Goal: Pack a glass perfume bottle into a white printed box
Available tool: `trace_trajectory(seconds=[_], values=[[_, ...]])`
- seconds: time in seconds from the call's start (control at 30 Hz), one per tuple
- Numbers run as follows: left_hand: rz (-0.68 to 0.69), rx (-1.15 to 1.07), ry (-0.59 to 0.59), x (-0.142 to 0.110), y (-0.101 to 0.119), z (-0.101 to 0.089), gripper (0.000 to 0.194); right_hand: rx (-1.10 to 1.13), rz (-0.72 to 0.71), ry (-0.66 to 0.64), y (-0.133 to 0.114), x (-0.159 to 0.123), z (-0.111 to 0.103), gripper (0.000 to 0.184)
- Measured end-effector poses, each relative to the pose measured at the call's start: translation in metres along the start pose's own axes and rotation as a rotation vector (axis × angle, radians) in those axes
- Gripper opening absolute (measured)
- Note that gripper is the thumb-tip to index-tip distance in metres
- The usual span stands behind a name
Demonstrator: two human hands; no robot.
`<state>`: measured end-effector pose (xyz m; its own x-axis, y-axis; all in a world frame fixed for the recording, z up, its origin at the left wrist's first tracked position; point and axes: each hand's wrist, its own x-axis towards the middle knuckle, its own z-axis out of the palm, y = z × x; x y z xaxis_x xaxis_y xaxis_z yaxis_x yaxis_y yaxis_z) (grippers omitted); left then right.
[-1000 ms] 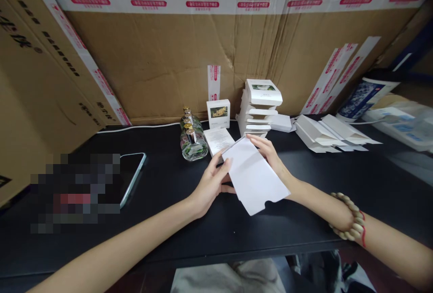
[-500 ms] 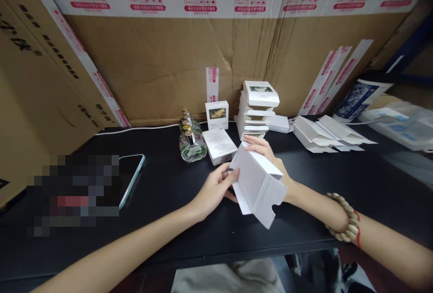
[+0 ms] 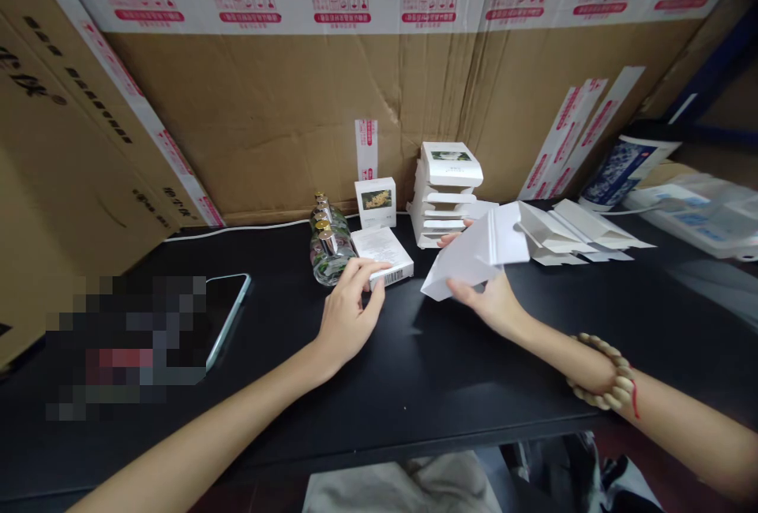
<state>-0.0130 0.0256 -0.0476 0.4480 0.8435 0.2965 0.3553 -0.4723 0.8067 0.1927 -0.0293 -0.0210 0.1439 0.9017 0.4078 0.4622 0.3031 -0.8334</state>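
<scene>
My right hand (image 3: 497,300) grips a folded white card insert (image 3: 477,252), thumb on the near side and fingers behind it. The insert is held tilted in the air, in front of the stack of white boxes (image 3: 447,170). My left hand (image 3: 349,312) has its fingers apart and empty, at the near left corner of a white box lying flat (image 3: 384,251). Whether its fingertips touch that box I cannot tell. Just left of the box stand several glass bottles (image 3: 332,256) with gold and silver caps. Behind it a white box with a flower picture (image 3: 377,201) is upright.
More folded white card inserts (image 3: 560,233) lie at the right on the black table (image 3: 332,418). A dark-lidded cup (image 3: 628,166) and a plastic-wrapped pack (image 3: 699,213) are beyond them. A phone (image 3: 228,316) lies at left. Cardboard walls (image 3: 284,102) border the back and left.
My left hand has let go of the card insert and moved left to the flat-lying box. My right hand has lifted the insert up and to the right, turning it.
</scene>
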Motion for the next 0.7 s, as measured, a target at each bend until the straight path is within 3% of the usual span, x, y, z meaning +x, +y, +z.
trace_trajectory(seconds=[0.1, 0.2, 0.33, 0.5, 0.6, 0.7], values=[[0.017, 0.192, -0.03, 0.003, -0.01, 0.002, 0.037, 0.244, 0.21, 0.028, 0.004, 0.002, -0.003, 0.063], [0.077, 0.29, -0.077, 0.001, -0.015, 0.008, 0.04, 0.361, 0.323, 0.058, 0.008, 0.001, -0.002, 0.056], [0.225, 0.194, -0.096, -0.004, -0.006, 0.011, 0.031, 0.415, 0.362, 0.055, 0.012, -0.002, 0.0, 0.054], [0.363, 0.082, -0.022, -0.012, 0.01, 0.006, 0.018, 0.495, 0.349, 0.066, 0.015, -0.001, -0.001, 0.052], [0.272, 0.093, 0.033, -0.012, 0.009, 0.005, 0.015, 0.475, 0.381, 0.075, 0.012, 0.003, -0.001, 0.054], [0.068, 0.134, 0.021, -0.008, 0.002, 0.006, 0.031, 0.466, 0.409, 0.086, 0.007, 0.007, 0.0, 0.057]])
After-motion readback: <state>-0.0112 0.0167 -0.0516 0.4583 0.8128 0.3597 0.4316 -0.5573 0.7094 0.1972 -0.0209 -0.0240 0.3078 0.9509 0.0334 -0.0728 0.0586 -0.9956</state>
